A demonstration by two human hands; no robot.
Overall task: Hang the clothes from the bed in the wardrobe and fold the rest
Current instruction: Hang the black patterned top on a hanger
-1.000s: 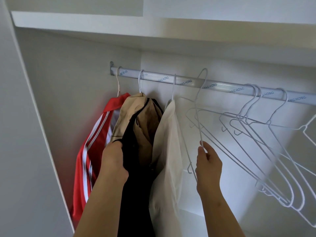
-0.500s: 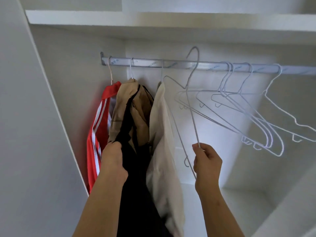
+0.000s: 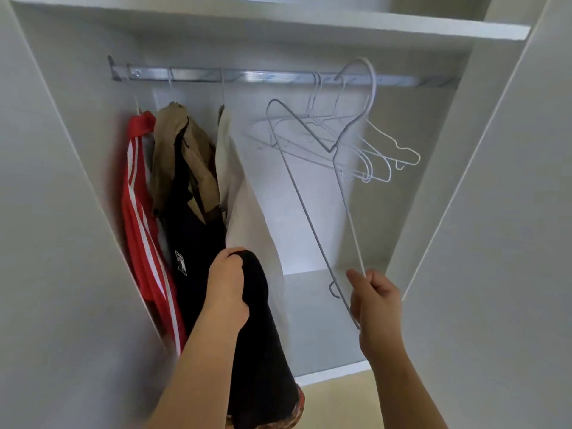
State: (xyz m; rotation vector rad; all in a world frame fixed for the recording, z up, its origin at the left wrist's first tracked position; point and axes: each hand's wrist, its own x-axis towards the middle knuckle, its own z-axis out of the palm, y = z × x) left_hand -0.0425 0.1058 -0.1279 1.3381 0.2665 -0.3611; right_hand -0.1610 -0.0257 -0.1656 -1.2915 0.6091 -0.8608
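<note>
So, head view: left hand grips a black garment, fingers curled round the bunched fabric, near left. Right hand pinches a white wire hanger, hook apparently clear of the rail. Three garments hang far left: red jacket, tan one, cream one. Spare hangers far right. Black garment not yet hung; bed out of view.

Light: soft, even daylight | shadow under the shelf | blur: motion-smeared throughout | edges: wide-angle bowed
</note>
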